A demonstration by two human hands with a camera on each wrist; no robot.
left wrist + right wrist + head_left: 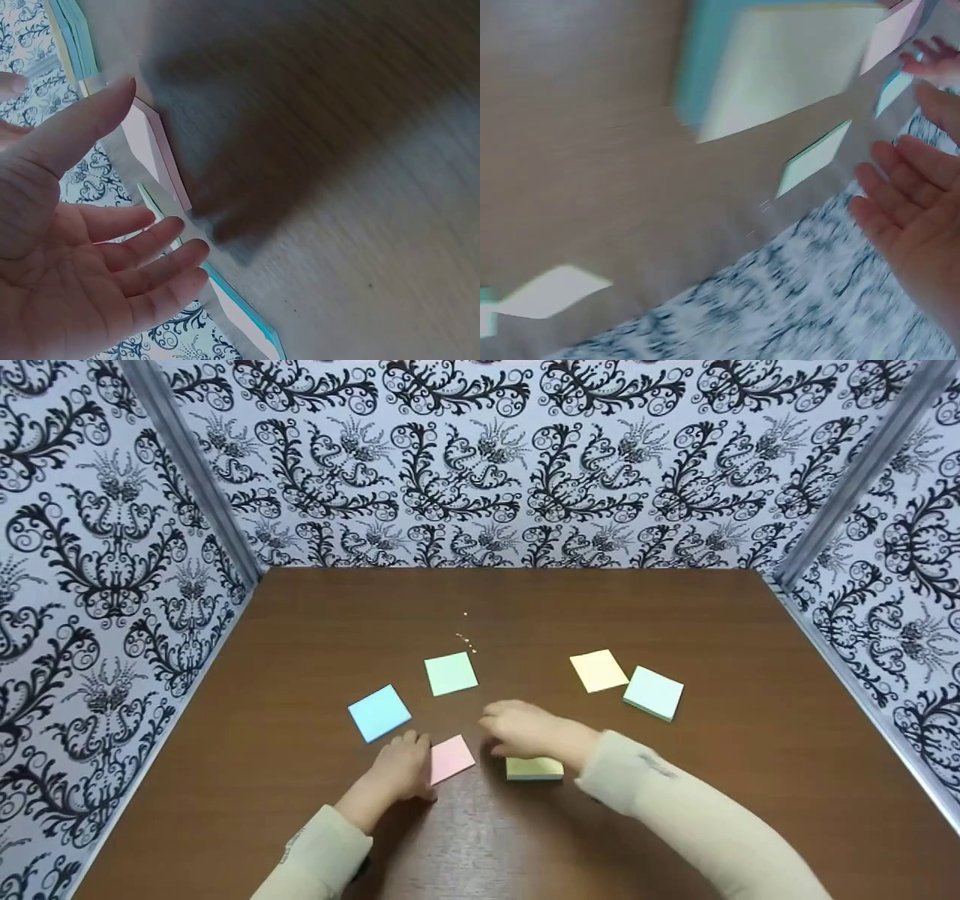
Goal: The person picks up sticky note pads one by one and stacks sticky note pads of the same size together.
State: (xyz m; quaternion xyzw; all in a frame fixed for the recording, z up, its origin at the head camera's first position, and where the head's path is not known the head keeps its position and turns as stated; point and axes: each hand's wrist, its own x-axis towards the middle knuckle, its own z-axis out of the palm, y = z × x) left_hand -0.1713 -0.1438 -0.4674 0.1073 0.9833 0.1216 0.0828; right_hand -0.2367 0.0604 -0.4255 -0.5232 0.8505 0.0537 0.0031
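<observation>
A pink sticky-note pad lies near the middle front of the table. Beside its left edge is my left hand, its thumb and fingers spread apart in the left wrist view; whether it touches the pad I cannot tell. My right hand hovers over and behind a thick pad with a yellow top, partly hiding it. Loosely extended fingers with nothing between them show in the right wrist view. Beyond the left hand sits a blue pad, and a green pad lies farther back.
Right of centre lie a pale orange pad and a thicker mint pad, close together. Small pale crumbs dot the brown table behind the green pad. Walls with black floral patterns enclose the back and sides.
</observation>
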